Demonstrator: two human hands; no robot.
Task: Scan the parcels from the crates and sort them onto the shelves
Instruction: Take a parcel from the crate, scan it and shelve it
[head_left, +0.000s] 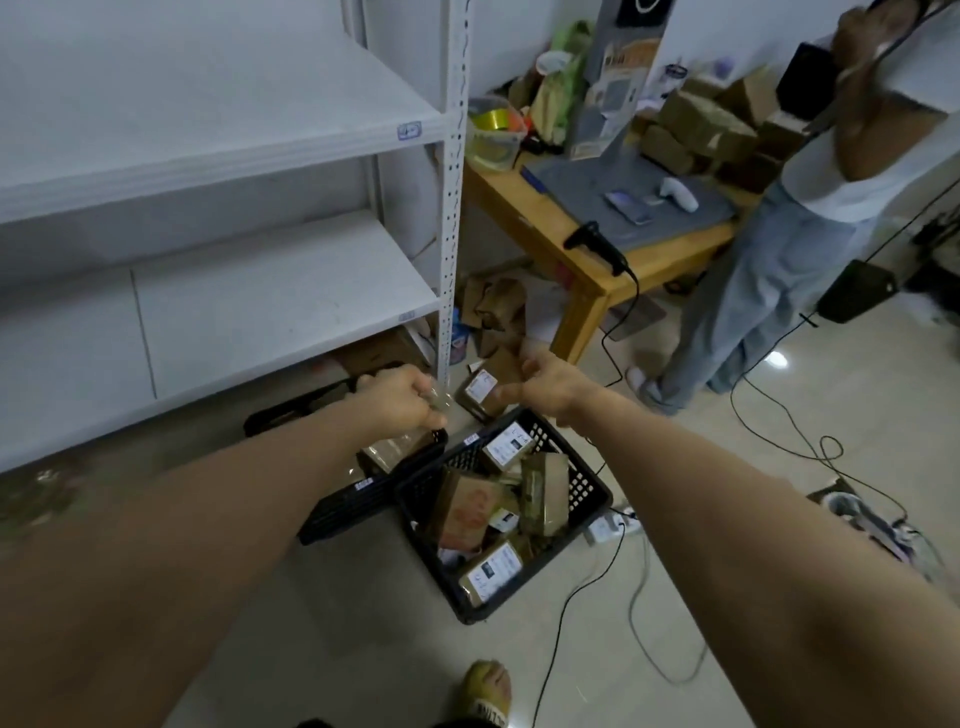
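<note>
Lying diagonally, long axis near-left to far-right, the crate (586, 487) holds parcels (489, 569).

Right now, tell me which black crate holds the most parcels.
The right-hand crate, piled with brown labelled parcels. The left crate beside it shows only one clear-wrapped packet, which the left hand grips.

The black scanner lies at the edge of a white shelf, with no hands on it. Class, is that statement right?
Not quite. The head view shows the black scanner lying at the edge of the wooden table, not of a white shelf. The rest stands: no hands are on it.
</note>
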